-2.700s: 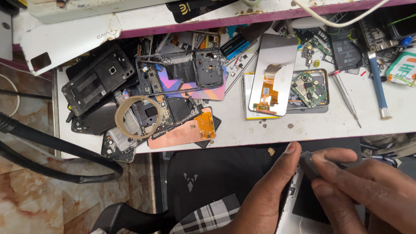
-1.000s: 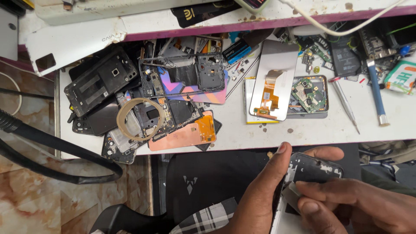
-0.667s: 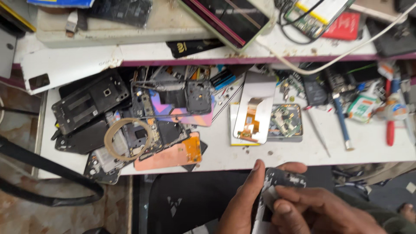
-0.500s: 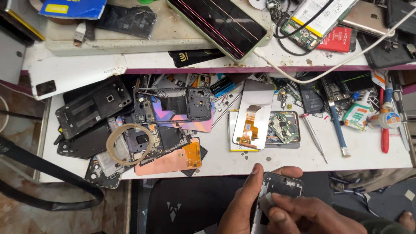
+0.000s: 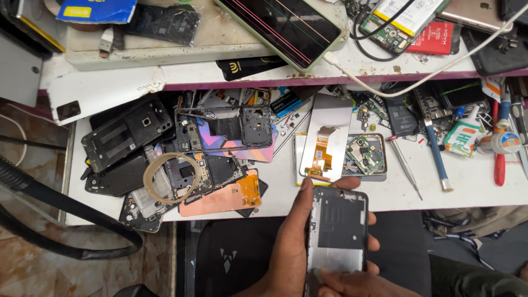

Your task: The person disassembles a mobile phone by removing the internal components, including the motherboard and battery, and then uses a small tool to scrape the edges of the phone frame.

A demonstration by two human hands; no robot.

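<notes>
My left hand (image 5: 289, 242) grips an opened phone body (image 5: 337, 231) upright below the white workbench (image 5: 467, 190), thumb along its left edge, fingers curling round the right side. The phone's inside shows a black shield plate above a silver plate. My right hand (image 5: 357, 283) comes in at the bottom edge with its fingertips on the phone's lower end. Whether it pinches a tool or part is hidden.
On the bench lie a display panel with an orange flex (image 5: 324, 140), a metal tray with a circuit board (image 5: 366, 155), a pile of phone frames (image 5: 220, 132), a tape ring (image 5: 171, 177), screwdrivers (image 5: 437, 154) and a glue bottle (image 5: 462, 135). A cracked phone (image 5: 283, 25) lies on the upper shelf.
The phone body has been raised and turned so its open inside faces the camera. The view has tilted up, bringing the upper shelf into sight.
</notes>
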